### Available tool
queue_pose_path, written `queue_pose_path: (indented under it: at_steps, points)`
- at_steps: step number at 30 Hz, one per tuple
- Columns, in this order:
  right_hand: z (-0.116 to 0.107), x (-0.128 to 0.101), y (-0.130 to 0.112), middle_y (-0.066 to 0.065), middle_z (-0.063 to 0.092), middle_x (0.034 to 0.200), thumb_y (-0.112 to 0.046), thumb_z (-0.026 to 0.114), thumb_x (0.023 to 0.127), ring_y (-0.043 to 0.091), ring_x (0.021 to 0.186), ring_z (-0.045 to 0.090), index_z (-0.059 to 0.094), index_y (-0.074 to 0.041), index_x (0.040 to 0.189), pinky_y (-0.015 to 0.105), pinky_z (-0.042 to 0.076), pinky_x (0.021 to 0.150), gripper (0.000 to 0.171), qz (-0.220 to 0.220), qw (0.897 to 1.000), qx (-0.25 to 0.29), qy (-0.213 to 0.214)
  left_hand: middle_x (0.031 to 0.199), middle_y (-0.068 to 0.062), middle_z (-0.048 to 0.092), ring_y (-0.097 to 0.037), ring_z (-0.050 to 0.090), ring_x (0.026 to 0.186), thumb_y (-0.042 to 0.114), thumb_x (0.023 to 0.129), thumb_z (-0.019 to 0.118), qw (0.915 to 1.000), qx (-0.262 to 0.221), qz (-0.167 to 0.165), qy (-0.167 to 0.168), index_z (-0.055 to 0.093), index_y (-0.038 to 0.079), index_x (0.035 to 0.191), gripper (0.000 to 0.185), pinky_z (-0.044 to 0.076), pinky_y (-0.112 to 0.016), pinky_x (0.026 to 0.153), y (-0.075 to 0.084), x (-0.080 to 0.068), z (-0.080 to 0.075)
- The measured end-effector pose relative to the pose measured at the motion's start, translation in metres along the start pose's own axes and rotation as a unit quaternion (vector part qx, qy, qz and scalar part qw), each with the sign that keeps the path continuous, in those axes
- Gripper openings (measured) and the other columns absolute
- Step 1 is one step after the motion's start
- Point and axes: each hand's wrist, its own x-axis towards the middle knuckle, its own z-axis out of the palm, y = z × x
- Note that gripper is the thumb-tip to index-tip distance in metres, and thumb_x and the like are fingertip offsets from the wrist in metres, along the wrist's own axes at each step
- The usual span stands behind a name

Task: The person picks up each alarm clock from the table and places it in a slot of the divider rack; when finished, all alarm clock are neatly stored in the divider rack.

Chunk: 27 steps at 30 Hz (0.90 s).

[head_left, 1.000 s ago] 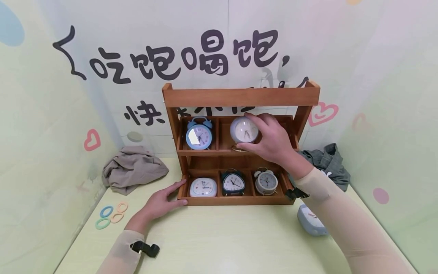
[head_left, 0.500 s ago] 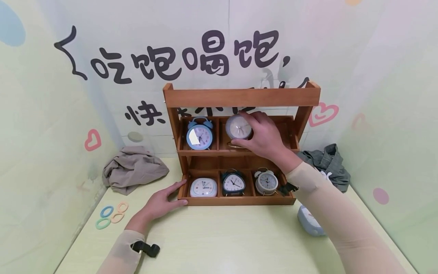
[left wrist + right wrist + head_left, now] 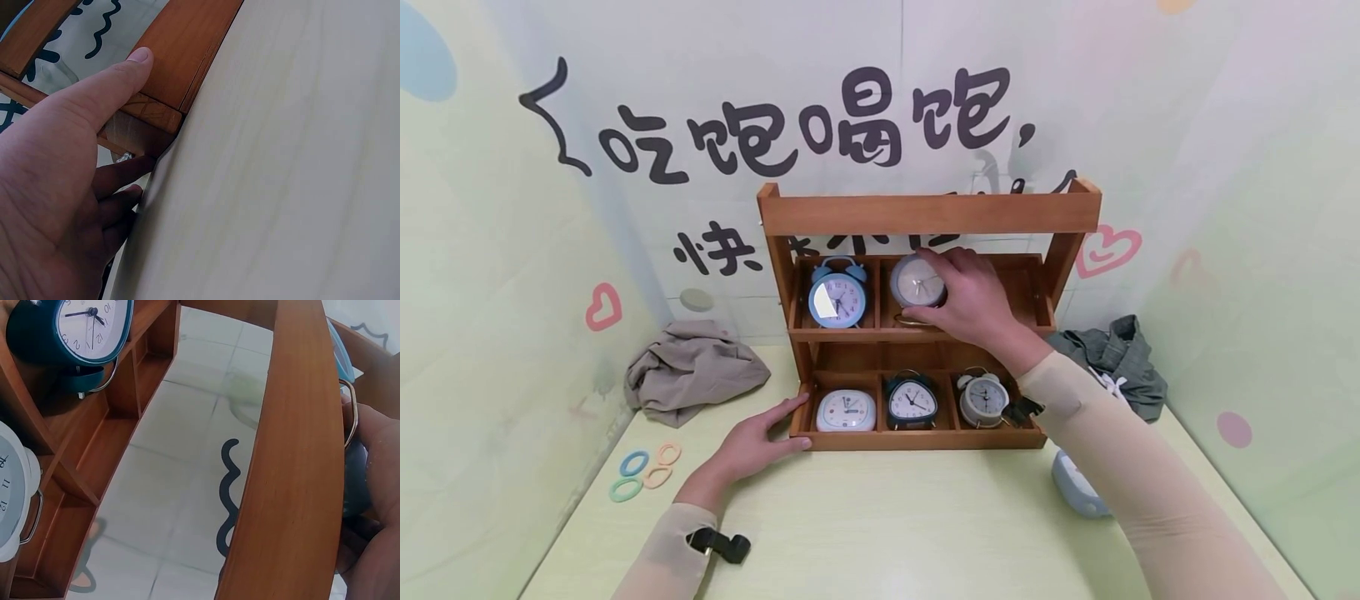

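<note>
My right hand (image 3: 976, 300) holds a round, pale blue-grey alarm clock (image 3: 916, 282) by its right side, thumb below and fingers at the top. The clock sits inside the upper tier of a brown two-tier wooden shelf (image 3: 928, 214), right of a blue twin-bell alarm clock (image 3: 837, 300). In the right wrist view a shelf board (image 3: 287, 456) covers much of this clock; a thin metal loop (image 3: 351, 415) shows beside the hand. My left hand (image 3: 748, 450) grips the shelf's lower left corner, thumb on the front board (image 3: 194, 44) and fingers at the side.
On the lower tier stand a white rounded clock (image 3: 846, 411), a dark green triangular clock (image 3: 912, 403) and a grey twin-bell clock (image 3: 984, 400). A blue clock (image 3: 1078, 487) lies partly behind the right forearm. Cloths (image 3: 692, 371) and colored rings (image 3: 634, 463) lie on the table.
My right hand has moved the round clock left and slightly down within the upper tier, closer to the divider. The left hand has stayed at the shelf corner.
</note>
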Motion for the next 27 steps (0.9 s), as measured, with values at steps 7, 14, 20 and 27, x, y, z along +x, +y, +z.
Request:
queue_pose_path:
  at_steps: [7,14,20,27]
  points:
    - [0.0039,0.001,0.0001,0.021,0.047,0.167,-0.056,0.098,0.082,0.044,0.147,0.051,0.057,-0.011,0.163,0.066,0.04,0.123,0.101,0.001,1.0,-0.003,-0.01,0.172,-0.015,0.048,-0.048,0.045,0.157,0.077,0.09,0.08,1.0,0.001,-0.001,-0.002,0.046,0.049,0.169,0.09,0.037,-0.071,0.124,-0.001,0.0,0.0002]
    - [0.0036,0.0009,0.0007,0.021,0.046,0.169,-0.057,0.098,0.081,0.044,0.148,0.049,0.056,-0.012,0.164,0.066,0.038,0.125,0.102,-0.001,1.0,-0.006,-0.012,0.172,-0.015,0.048,-0.047,0.045,0.157,0.076,0.09,0.081,1.0,-0.001,0.005,0.0,0.047,0.049,0.169,0.09,0.036,-0.071,0.125,-0.0002,0.0001,-0.0002]
    - [0.0025,0.0023,0.0008,0.02,0.045,0.17,-0.059,0.097,0.081,0.044,0.149,0.048,0.055,-0.014,0.165,0.067,0.035,0.127,0.104,-0.002,1.0,-0.01,-0.021,0.172,-0.016,0.048,-0.047,0.045,0.157,0.074,0.09,0.082,0.9999,-0.006,0.008,0.001,0.047,0.048,0.169,0.09,0.037,-0.07,0.125,0.0005,-0.0009,-0.0005]
    - [0.0005,0.0041,-0.0007,0.018,0.047,0.171,-0.059,0.097,0.082,0.044,0.15,0.048,0.058,-0.012,0.162,0.07,0.033,0.126,0.1,0.007,0.999,-0.015,-0.039,0.172,-0.014,0.048,-0.046,0.045,0.157,0.074,0.09,0.081,1.0,-0.006,0.007,0.0,0.046,0.05,0.169,0.089,0.036,-0.07,0.125,0.0005,-0.0013,-0.0007]
